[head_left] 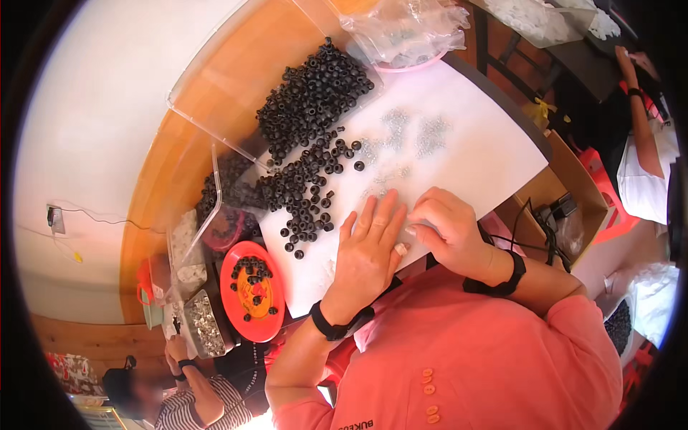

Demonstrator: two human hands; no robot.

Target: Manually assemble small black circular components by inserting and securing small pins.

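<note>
My left hand [367, 252] lies palm down on the white sheet [494, 143], fingers stretched out and slightly spread. A small white wrap [401, 249] shows at its thumb. Close beside it on the right, my right hand [451, 228] has curled fingers with the thumb drawn in towards them; whatever they may hold is hidden. Just beyond my left fingertips lie tiny clear or silvery pieces [390, 174], with more scattered in patches [432, 136] farther off. Black ring-shaped parts [304, 183] spread over the sheet left of my left hand, and some stand singly near it.
A clear bin [215, 122] at the far left holds heaped black parts [315, 89]. A red plate [276, 315] with some black parts sits left. A plastic bag [408, 29] lies at the back. Cables [552, 229] fill a box at right. People work at lower left and far right.
</note>
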